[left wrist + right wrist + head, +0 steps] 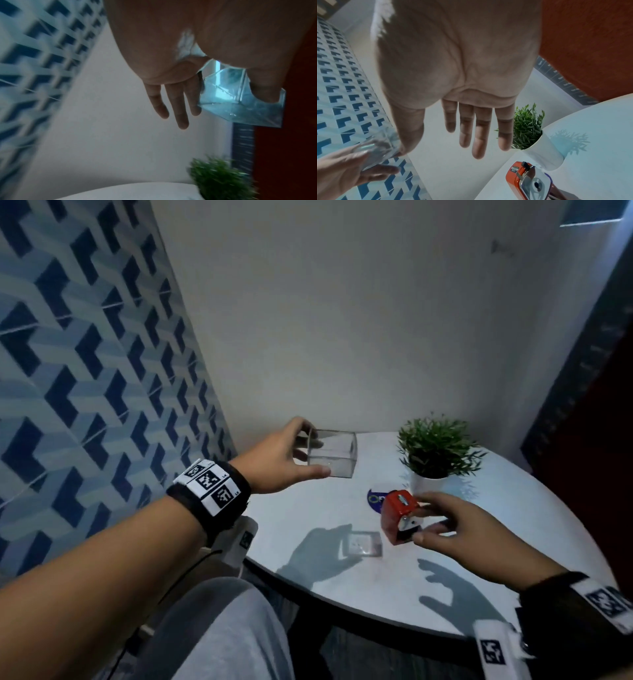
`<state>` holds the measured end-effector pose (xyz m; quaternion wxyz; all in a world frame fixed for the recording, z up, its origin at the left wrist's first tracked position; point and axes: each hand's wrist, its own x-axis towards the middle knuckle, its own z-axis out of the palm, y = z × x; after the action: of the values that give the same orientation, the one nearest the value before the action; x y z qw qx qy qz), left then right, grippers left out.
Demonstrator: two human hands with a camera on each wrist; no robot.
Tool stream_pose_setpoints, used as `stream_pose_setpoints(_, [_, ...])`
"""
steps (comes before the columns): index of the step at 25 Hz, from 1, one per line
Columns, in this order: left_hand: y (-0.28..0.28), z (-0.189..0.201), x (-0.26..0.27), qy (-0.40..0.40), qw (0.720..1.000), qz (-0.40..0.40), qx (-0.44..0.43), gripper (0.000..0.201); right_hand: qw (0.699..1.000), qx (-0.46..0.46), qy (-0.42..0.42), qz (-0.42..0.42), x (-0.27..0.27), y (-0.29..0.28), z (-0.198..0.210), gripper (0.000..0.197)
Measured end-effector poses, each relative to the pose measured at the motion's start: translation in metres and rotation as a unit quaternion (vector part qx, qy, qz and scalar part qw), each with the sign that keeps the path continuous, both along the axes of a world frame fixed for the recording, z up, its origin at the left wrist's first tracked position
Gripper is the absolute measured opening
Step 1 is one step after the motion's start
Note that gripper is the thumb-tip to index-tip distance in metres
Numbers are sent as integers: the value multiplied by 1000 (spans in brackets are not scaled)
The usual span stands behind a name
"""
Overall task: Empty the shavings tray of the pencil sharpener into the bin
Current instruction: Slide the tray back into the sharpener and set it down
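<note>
Two hands: left (pixel 281 460) grips one clear tray (pixel 334 453); right (pixel 459 529) spread beside one red sharpener (pixel 399 513).

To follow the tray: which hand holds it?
The left hand, pinching the clear tray above the table. The right hand is by the red sharpener, fingers straight, gripping nothing.

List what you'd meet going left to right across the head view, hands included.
Left hand → clear tray held in its grip → red sharpener → right hand. The plant overlaps these in order, so it is left out.
</note>
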<state>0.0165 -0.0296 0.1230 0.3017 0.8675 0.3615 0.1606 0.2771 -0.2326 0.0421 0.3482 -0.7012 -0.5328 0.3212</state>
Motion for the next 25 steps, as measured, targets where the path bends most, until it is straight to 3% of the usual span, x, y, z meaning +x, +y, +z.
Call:
stream_pose_setpoints(3, [-38,-13,57,33,994,-107,0,60,998,35,58,-18,4,-2,4,85])
stream_pose_setpoints(6, [-61,-35,97,47,985,-163,11,59,994,68,68,-44,15,-11,5,72])
stream_pose_setpoints(8, [-61,-53,116,55,982,-180,1,69,996,54,34,-62,26,-19,3,64])
stream_pose_setpoints(12, [-32,-94,147,181,961,-197,77,100,995,-23,-68,-72,54,-33,-5,55])
stream_pose_setpoints(19, [10,-165,201,357,871,-204,269,74,991,-90,-79,-55,81,-37,-23,51])
stream_pose_setpoints(21, [14,-185,212,349,866,-210,291,68,990,-102,-84,-49,84,-35,-27,50])
stream_pose_setpoints(25, [26,-200,219,313,888,-213,262,63,988,-107,-98,-43,89,-29,-31,49])
